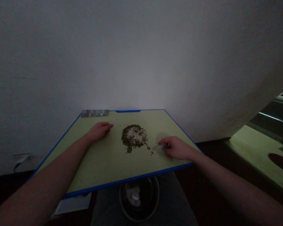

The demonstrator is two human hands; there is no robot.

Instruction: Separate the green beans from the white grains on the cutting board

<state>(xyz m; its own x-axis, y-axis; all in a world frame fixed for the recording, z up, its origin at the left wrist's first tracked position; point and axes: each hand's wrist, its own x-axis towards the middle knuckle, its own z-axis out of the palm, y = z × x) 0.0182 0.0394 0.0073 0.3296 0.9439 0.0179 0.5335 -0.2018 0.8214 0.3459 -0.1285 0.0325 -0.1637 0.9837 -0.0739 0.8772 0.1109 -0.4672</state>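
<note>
On the pale yellow-green board (96,168), a heap of small dark green beans (126,138) lies with pale, rice-like grains (138,134) over its middle. My left hand (100,131) rests on the board left of the heap, fingers loosely bent and the foremost reaching forward, with nothing visible in them. To the right of the heap, my right hand (175,148) is closed on a clear plastic piece (158,150), its near edge by a few stray beans. Its exact kind is hard to make out in the dim light.
A metal bowl (139,216) sits in my lap under the board's blue front edge (129,180). A blurred-out flat object (95,113) lies at the back left corner. A pale wall (141,62) rises behind. A white flat thing (73,203) is below left.
</note>
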